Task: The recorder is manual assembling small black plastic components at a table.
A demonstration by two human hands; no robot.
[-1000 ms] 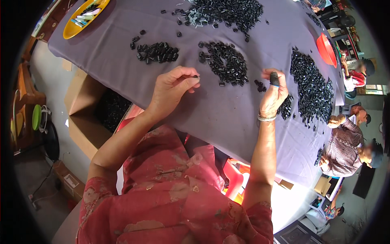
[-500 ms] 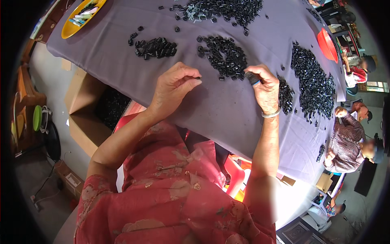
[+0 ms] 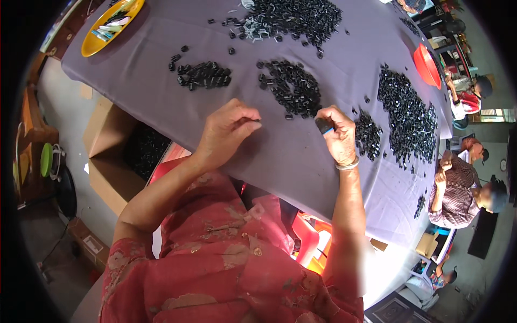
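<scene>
Above the cloth's near edge, my left hand (image 3: 229, 132) is pinched closed, and a tiny dark piece shows at its fingertips. That piece is too small to make out well. To its right, my right hand (image 3: 340, 137) is closed around a dark, rounded tool with a blue band (image 3: 325, 126); the fingers cover the rest of it. Just beyond my hands lies a loose pile of small black cylindrical parts (image 3: 293, 86). A smaller cluster of black parts (image 3: 202, 75) sits beyond my left hand. Another group of black parts (image 3: 368, 134) lies beside my right hand.
On the grey tablecloth (image 3: 280, 177) are larger heaps of black parts (image 3: 406, 116) at right and far middle. A yellow tray (image 3: 89, 46) stands far left, a red bowl (image 3: 426, 65) far right. Below the left edge is an open cardboard box (image 3: 110, 180). Other people sit at right.
Both hands sit slightly lower in the picture and still hold the same things. The piles and bowl have shifted slightly too, as the view has moved.
</scene>
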